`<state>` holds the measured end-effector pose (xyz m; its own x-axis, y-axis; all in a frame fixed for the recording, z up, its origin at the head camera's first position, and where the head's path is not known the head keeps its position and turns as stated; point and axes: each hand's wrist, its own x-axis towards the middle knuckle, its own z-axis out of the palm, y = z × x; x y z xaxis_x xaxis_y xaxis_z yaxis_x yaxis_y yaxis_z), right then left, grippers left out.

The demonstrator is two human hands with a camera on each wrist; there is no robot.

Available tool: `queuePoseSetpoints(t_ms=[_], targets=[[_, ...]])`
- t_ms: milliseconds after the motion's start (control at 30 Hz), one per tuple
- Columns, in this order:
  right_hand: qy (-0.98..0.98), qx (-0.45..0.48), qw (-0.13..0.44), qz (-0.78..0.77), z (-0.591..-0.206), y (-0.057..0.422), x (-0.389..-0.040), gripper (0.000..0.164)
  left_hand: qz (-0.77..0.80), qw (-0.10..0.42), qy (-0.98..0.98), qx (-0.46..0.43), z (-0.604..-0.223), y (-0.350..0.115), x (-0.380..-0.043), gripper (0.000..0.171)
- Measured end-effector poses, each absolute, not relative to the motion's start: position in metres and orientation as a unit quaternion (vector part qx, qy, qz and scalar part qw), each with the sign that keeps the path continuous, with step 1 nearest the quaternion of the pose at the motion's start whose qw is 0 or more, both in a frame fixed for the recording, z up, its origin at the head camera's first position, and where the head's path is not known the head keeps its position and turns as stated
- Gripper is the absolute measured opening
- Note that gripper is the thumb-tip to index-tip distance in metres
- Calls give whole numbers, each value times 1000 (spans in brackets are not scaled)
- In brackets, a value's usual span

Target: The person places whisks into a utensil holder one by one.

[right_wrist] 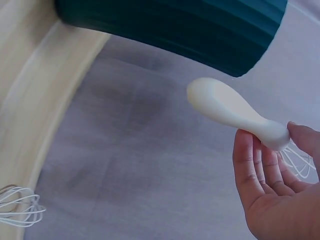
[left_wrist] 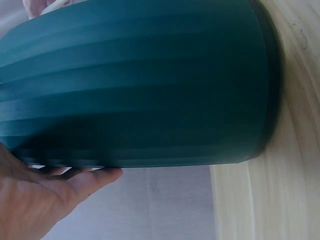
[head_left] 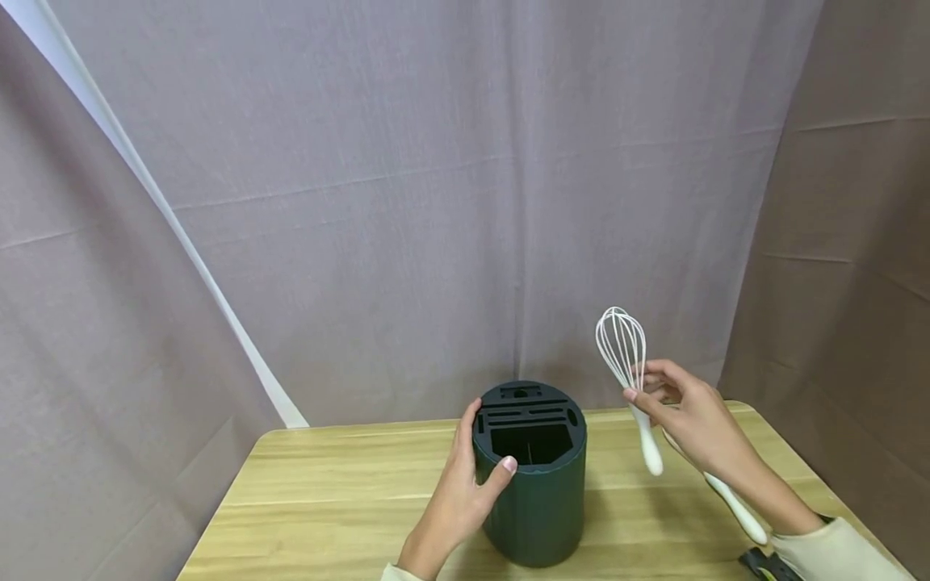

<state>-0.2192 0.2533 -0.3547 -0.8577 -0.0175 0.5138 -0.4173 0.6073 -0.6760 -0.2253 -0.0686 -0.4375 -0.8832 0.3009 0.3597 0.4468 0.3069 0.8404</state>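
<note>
A dark green round knife holder [head_left: 534, 516] with a slotted black top stands upright on the wooden table. My left hand [head_left: 461, 488] grips its left side, the thumb over the front rim; the left wrist view shows the fingers [left_wrist: 100, 181] along its ribbed wall. To the right of the holder, my right hand [head_left: 690, 420] pinches a white whisk [head_left: 647, 444] where the handle meets the wires. Its wire head points up and the handle end hangs down. In the right wrist view the bulbous handle [right_wrist: 225, 102] points toward the holder.
A second whisk [head_left: 737, 508] lies on the table under my right forearm; its wires [right_wrist: 20, 206] show in the right wrist view. Close to the right sleeve is a black object [head_left: 766, 565] with a yellow-green part. Grey curtains [head_left: 407, 242] hang behind the wooden table [head_left: 327, 500].
</note>
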Motion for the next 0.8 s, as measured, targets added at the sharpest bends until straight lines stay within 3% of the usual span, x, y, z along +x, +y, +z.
queuePoseSetpoints(t_ms=[800], targets=[[-831,155,254,469,-306,210,-211,33,-540,72,-805,-234,-436,-67,-232,86]])
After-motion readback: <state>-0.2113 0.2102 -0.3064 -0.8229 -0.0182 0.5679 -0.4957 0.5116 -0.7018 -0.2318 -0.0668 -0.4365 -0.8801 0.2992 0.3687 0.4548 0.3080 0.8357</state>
